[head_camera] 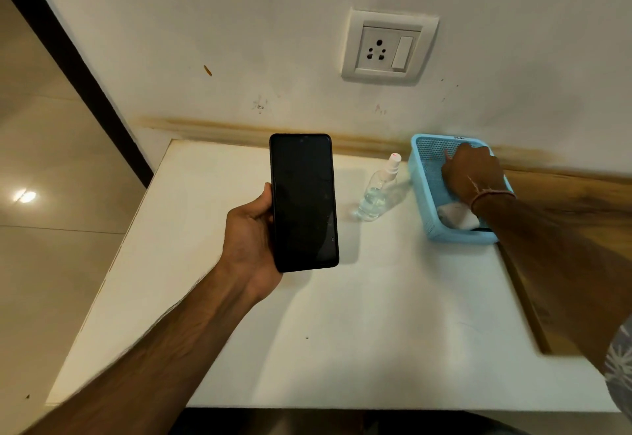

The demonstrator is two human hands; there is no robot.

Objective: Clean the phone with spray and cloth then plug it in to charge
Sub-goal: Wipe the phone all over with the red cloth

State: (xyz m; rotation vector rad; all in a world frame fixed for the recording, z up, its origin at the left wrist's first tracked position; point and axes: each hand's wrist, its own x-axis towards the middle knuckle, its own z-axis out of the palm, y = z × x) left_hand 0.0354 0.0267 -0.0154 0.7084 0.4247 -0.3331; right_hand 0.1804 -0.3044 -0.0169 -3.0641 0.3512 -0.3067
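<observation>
My left hand (251, 229) grips a black phone (303, 202) by its left edge, holding it upright above the white table with its dark screen facing me. A clear spray bottle (378, 191) with a white nozzle stands to the right of the phone. Beside the bottle sits a light blue mesh basket (422, 188). My right hand (472, 171) reaches down into the basket, one finger stretched out, and I cannot tell whether it grips anything. A white cloth-like item (456, 215) lies in the basket's near end, partly under my wrist.
A white wall socket with a switch (388, 48) is mounted above the white table (307, 332). A wooden surface (564, 212) adjoins the table on the right. Tiled floor (51, 195) lies to the left, past the table's edge.
</observation>
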